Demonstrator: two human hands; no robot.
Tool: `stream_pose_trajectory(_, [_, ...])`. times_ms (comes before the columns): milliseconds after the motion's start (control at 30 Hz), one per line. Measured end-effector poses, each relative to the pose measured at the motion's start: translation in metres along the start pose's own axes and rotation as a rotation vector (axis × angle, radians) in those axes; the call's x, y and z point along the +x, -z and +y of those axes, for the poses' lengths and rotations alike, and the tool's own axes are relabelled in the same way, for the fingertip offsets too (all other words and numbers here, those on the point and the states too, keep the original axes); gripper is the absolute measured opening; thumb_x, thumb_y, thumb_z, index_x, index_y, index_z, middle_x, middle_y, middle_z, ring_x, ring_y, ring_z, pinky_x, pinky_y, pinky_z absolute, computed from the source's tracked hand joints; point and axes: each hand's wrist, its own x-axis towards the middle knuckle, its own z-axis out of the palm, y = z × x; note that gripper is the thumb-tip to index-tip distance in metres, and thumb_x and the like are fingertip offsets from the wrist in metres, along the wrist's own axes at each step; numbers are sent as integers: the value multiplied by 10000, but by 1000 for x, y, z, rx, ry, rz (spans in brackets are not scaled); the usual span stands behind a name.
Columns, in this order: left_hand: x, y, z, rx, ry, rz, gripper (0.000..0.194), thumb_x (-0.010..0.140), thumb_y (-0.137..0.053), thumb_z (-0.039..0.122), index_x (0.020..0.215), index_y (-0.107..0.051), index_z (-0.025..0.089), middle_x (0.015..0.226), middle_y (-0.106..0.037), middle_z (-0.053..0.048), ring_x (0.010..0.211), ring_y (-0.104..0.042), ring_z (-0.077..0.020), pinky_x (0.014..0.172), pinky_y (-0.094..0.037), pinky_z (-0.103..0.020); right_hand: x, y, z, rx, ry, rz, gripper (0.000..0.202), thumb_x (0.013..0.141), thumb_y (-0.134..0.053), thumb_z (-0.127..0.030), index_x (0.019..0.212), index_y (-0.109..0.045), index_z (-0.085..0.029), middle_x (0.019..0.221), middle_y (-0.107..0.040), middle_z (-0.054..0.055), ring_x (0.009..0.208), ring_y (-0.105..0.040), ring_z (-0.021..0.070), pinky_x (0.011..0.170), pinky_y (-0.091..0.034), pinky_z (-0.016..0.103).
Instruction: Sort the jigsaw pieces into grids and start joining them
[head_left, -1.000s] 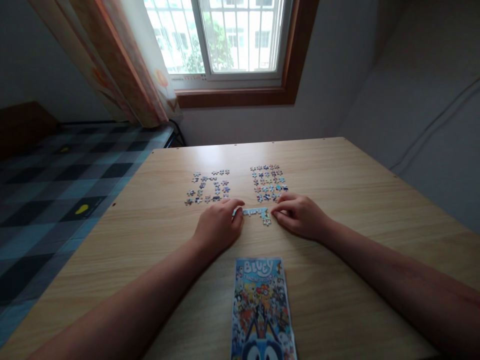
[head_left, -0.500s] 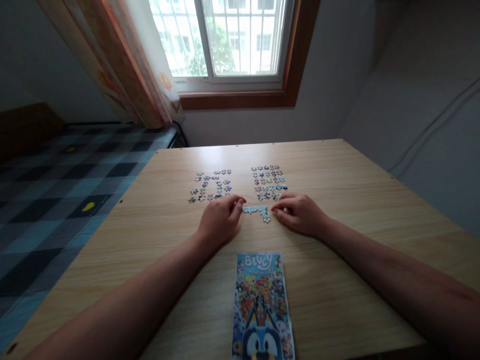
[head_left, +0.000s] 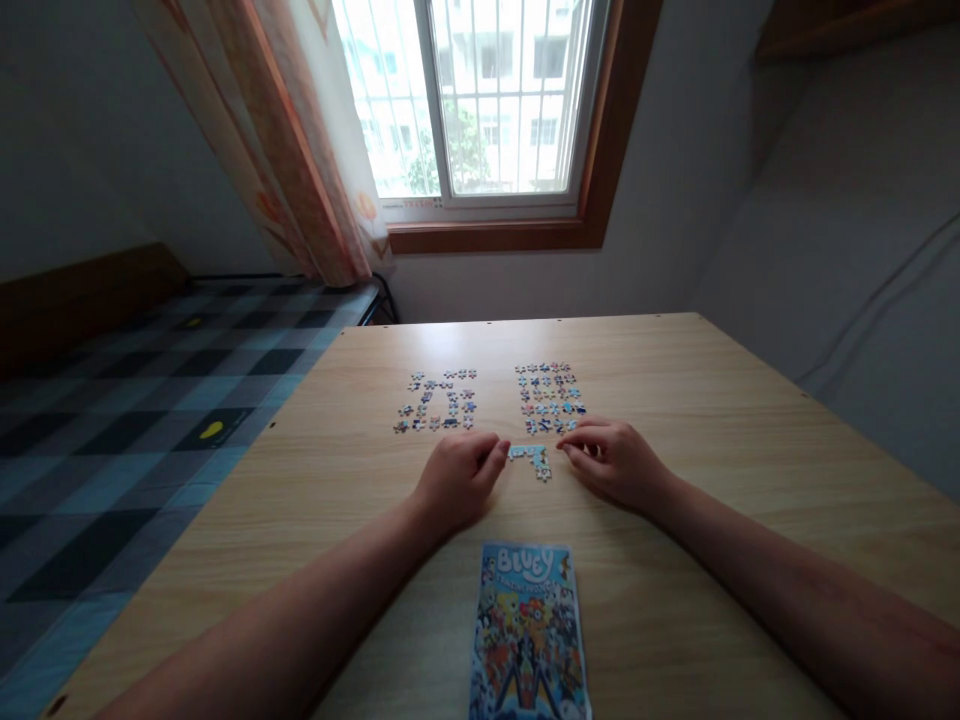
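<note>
A small joined strip of puzzle pieces (head_left: pixel 541 460) lies on the table between my hands, bending down at its right end. My left hand (head_left: pixel 466 475) rests at the strip's left end, fingers curled and thumb pressed to the forefinger; anything inside is hidden. Just right of the strip, my right hand (head_left: pixel 611 460) has thumb and forefinger tips close together, and whether a piece is between them is too small to tell. Loose pieces lie in a left group (head_left: pixel 439 400) and a right group (head_left: pixel 551 395) beyond the hands.
A Bluey picture sheet (head_left: pixel 529 630) lies on the wooden table (head_left: pixel 360 440) near its front edge. To the left stands a bed with a checked cover (head_left: pixel 150 400). Behind the table are a window (head_left: pixel 502 100) and a curtain (head_left: pixel 300 150).
The camera view has tilted up and shifted left, so everything appears lower and further right. My left fingers look more curled; my right hand remains beside the strip.
</note>
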Motion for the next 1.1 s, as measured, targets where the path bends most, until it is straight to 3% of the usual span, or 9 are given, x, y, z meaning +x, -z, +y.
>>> stream_pose_trajectory(267, [-11, -5, 14, 7, -128, -93, 383, 944, -457, 276, 573, -430, 185, 549, -459, 29, 520, -396, -100, 526, -284, -246, -1, -2, -4, 18, -50, -58, 230, 904, -537, -249, 878, -757, -189, 779, -656, 46, 645, -553, 126, 596, -426, 245])
stream_pose_trajectory(633, [-13, 3, 16, 34, -233, 10, 299, 913, -485, 225, 617, -480, 185, 582, -520, 17, 501, -426, -92, 498, -296, -235, -3, -7, -1, 63, -129, -130, 301, 950, -474, -324, 900, -741, -194, 812, -654, 58, 700, -582, 152, 656, -446, 274])
stream_pose_trajectory(733, [-5, 17, 18, 83, -231, 50, 311, 927, -463, 238, 622, -491, 185, 581, -512, 14, 498, -424, -94, 494, -293, -236, -2, -8, 0, 75, -154, -149, 288, 946, -478, -311, 916, -741, -199, 831, -659, 58, 717, -593, 154, 675, -449, 278])
stream_pose_trajectory(833, [19, 44, 12, 160, -133, 95, 346, 948, -439, 268, 619, -506, 183, 601, -537, 3, 522, -454, -101, 525, -318, -243, 0, -8, 0, 92, -167, -156, 295, 949, -467, -311, 928, -740, -201, 829, -657, 55, 719, -596, 153, 677, -449, 277])
stream_pose_trajectory(1000, [80, 96, -27, 373, 169, 265, 288, 926, -476, 315, 744, -662, 189, 688, -649, -32, 637, -555, -151, 594, -362, -275, 0, -9, 0, 88, -173, -142, 315, 958, -456, -335, 929, -739, -201, 809, -648, 51, 712, -588, 153, 670, -444, 274])
stream_pose_trajectory(1100, [105, 113, -56, 430, 359, 325, 251, 901, -517, 328, 858, -730, 202, 787, -712, -51, 726, -615, -186, 621, -393, -288, 0, -10, 1, 84, -178, -141, 315, 961, -457, -345, 938, -738, -205, 824, -652, 51, 728, -593, 155, 683, -450, 275])
